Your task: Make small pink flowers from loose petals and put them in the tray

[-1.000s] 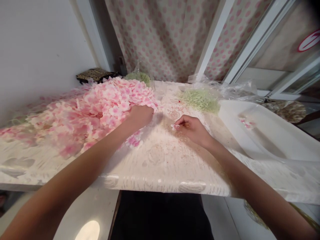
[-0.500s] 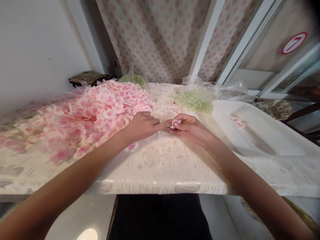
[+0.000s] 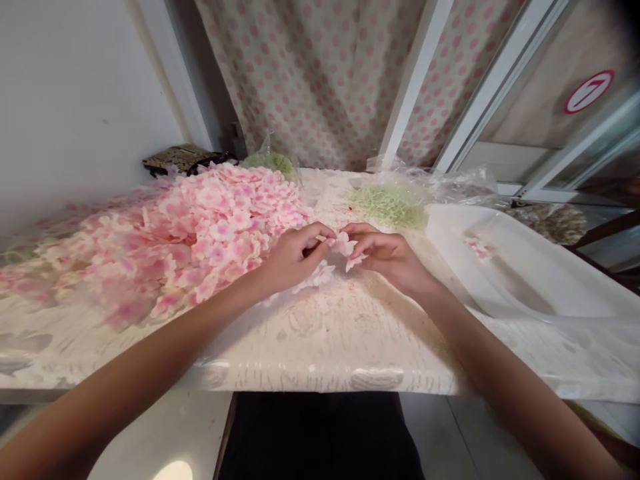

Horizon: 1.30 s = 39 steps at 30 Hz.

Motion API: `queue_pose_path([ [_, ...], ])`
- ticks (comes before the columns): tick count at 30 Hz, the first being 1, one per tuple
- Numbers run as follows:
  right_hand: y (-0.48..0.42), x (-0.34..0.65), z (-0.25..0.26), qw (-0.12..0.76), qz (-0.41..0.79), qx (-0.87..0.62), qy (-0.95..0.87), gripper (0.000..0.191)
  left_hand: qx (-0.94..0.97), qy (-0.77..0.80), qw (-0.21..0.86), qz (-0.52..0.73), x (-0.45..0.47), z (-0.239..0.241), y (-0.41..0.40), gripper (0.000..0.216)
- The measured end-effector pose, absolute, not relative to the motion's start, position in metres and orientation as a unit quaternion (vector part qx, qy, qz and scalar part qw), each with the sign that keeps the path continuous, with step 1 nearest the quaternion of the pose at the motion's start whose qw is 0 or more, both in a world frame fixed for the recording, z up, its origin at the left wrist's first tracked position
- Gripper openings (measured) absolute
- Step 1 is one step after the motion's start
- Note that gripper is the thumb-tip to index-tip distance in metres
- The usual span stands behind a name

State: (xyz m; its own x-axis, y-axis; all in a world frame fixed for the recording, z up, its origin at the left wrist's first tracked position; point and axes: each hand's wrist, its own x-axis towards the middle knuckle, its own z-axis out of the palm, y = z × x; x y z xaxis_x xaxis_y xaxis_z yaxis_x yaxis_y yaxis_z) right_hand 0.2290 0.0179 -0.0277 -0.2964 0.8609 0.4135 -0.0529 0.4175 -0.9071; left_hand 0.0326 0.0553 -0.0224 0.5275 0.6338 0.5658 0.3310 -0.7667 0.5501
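Pale pink blossoms (image 3: pixel 344 243) are showing between your left hand (image 3: pixel 293 261) and your right hand (image 3: pixel 393 259), over the middle of the patterned tablecloth (image 3: pixel 310 340). Your left thumb and forefinger are pinching them from one side; your right fingers are curling onto them from the other, that thumb not showing plainly. White blossoms (image 3: pixel 320 275) are appearing just below your left hand; whether they are hanging or lying, I cannot tell. Toward you, a wide stretch of cloth is running from your hands to its glossy front edge. On your left, the flower heap (image 3: pixel 215 233) is crowding close beside your wrist, so room is running narrow there. On your right, more cloth is separating your hand from the near rim of the white basin (image 3: pixel 570 267), where flower bits (image 3: pixel 479 249) are resting. Beyond your right fingers, green shreds (image 3: pixel 390 205) are bordering your reach
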Motion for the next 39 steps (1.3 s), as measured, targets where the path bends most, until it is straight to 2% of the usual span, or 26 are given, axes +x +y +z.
queue_pose_path([
  [6, 0.011, 0.222, -0.027, 0.528, 0.332, -0.297, -0.723, 0.024, 0.807, 0.3, 0.302, 0.41, 0.041, -0.024, 0.05, 0.017],
  [16, 0.009, 0.22, -0.03, 0.547, 0.272, -0.333, -0.719, 0.027, 0.77, 0.306, 0.374, 0.417, 0.044, -0.023, 0.045, 0.017],
  [27, 0.009, 0.217, -0.034, 0.536, 0.263, -0.372, -0.711, 0.01, 0.784, 0.286, 0.371, 0.407, 0.043, -0.027, 0.043, 0.014],
  [32, 0.016, 0.218, -0.041, 0.508, 0.328, -0.407, -0.684, 0.019, 0.806, 0.276, 0.353, 0.387, 0.043, -0.032, 0.045, 0.015],
  [35, 0.02, 0.223, -0.041, 0.501, 0.36, -0.41, -0.672, 0.006, 0.802, 0.284, 0.352, 0.39, 0.042, -0.028, 0.045, 0.023],
  [39, 0.021, 0.231, -0.033, 0.527, 0.394, -0.391, -0.644, 0.008, 0.764, 0.279, 0.431, 0.391, 0.039, -0.019, 0.046, 0.031],
])
